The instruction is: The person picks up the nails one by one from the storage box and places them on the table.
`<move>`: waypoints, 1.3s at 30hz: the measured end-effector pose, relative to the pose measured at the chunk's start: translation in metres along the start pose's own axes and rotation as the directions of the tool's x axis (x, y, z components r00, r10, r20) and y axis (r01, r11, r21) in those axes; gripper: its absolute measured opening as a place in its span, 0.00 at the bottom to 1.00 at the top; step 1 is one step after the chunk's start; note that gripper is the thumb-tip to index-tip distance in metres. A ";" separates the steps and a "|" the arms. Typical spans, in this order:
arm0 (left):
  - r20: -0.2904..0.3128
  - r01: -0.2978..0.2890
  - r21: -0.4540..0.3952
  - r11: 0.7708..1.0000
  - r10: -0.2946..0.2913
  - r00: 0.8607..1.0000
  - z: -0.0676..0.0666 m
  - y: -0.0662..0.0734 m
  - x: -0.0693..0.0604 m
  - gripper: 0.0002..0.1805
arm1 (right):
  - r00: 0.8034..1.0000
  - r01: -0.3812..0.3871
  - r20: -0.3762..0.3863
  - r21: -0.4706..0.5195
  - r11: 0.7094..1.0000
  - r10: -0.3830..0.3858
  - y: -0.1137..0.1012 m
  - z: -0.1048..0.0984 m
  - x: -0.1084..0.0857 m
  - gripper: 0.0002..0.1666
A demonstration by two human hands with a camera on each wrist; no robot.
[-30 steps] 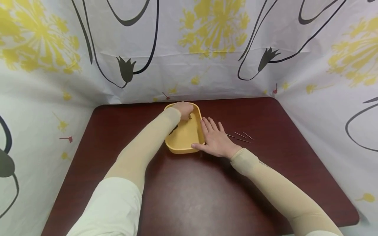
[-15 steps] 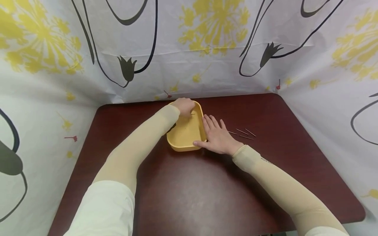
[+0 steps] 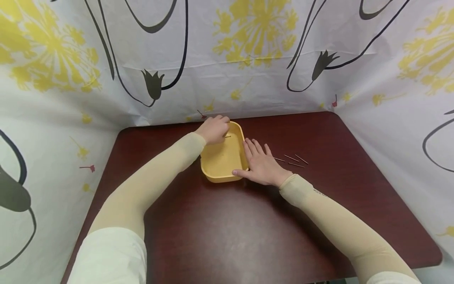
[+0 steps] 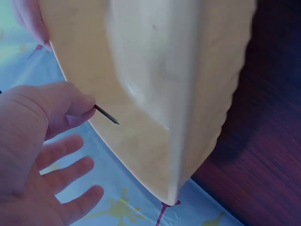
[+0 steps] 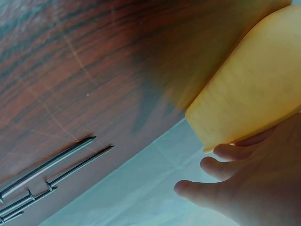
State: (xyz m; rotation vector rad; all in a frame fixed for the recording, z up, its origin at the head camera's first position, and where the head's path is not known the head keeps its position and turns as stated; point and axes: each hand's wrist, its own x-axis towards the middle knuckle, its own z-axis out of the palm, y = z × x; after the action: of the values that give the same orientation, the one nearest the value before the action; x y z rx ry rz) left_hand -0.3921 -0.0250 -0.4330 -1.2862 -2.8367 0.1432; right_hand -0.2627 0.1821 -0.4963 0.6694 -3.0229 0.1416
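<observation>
A yellow, rounded rectangular container (image 3: 221, 179) stands on the dark red table. My left hand (image 3: 214, 130) is at its far left part, over the rim. Thumb and index finger pinch a thin dark nail (image 4: 107, 115), its pointed end angled toward the container's inside; the other fingers are spread apart in the left wrist view. My right hand (image 3: 263, 165) rests with straight fingers along the container's right wall, the thumb over the near right corner. Several metal nails (image 5: 51, 165) lie on the table just right of that hand.
The dark red wooden table (image 3: 227, 228) has rounded corners. A white cloth (image 3: 213, 79) with yellow and grey flower prints hangs behind it and along both sides.
My left hand has risen and shifted left from inside the container toward its rim, with the nail held. My right hand has stayed against the container's side.
</observation>
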 end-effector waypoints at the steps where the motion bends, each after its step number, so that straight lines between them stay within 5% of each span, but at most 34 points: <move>1: -0.010 0.000 0.009 1.000 0.000 1.000 0.000 0.000 -0.003 0.07 | 1.000 -0.002 -0.002 0.003 1.000 0.002 0.000 0.000 0.000 0.72; 18: -0.094 0.018 -0.045 0.999 -0.022 0.995 -0.006 -0.009 -0.049 0.13 | 1.000 -0.012 0.012 0.020 1.000 0.011 0.001 0.001 -0.001 0.72; 26: -0.134 0.056 -0.089 0.995 -0.067 0.989 -0.013 -0.023 -0.082 0.15 | 1.000 -0.017 0.018 0.046 0.999 0.016 0.000 -0.003 -0.001 0.73; 39: -0.111 0.152 -0.161 0.975 -0.171 0.979 -0.007 -0.046 -0.134 0.11 | 0.999 -0.034 -0.001 0.125 0.992 0.035 -0.001 -0.011 -0.002 0.71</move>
State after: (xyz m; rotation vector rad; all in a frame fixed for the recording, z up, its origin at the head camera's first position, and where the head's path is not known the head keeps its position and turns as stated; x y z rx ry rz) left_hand -0.3380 -0.1550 -0.4200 -1.0372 -2.8752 -0.1541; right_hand -0.2604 0.1832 -0.4857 0.6248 -3.0432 0.3351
